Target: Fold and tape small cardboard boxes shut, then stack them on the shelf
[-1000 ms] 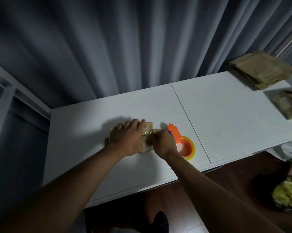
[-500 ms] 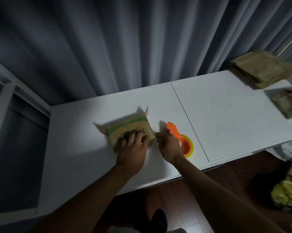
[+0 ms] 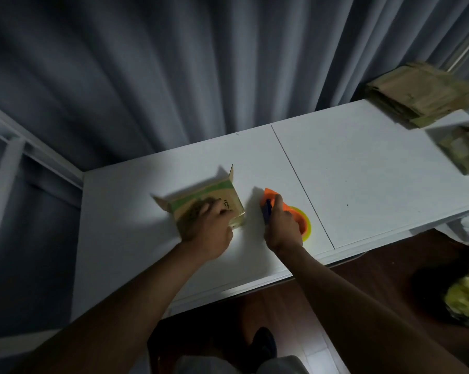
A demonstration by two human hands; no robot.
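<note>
A small cardboard box (image 3: 222,193) with a green band lies on the white table (image 3: 363,171), its far flaps sticking up open. My left hand (image 3: 209,228) rests on top of the box and grips its near side. Just right of the box sits an orange tape dispenser (image 3: 271,198) with a yellow-green tape roll (image 3: 306,225). My right hand (image 3: 282,225) is wrapped around the dispenser's handle.
A stack of flat cardboard blanks (image 3: 419,93) lies at the table's far right corner, with more cardboard (image 3: 463,149) near the right edge. A white shelf frame (image 3: 9,157) stands at the left. Grey curtains hang behind the table.
The box was turned so its open flaps face away, and my left hand shifted to its near side. My right hand moved from the box's edge onto the tape dispenser and took hold.
</note>
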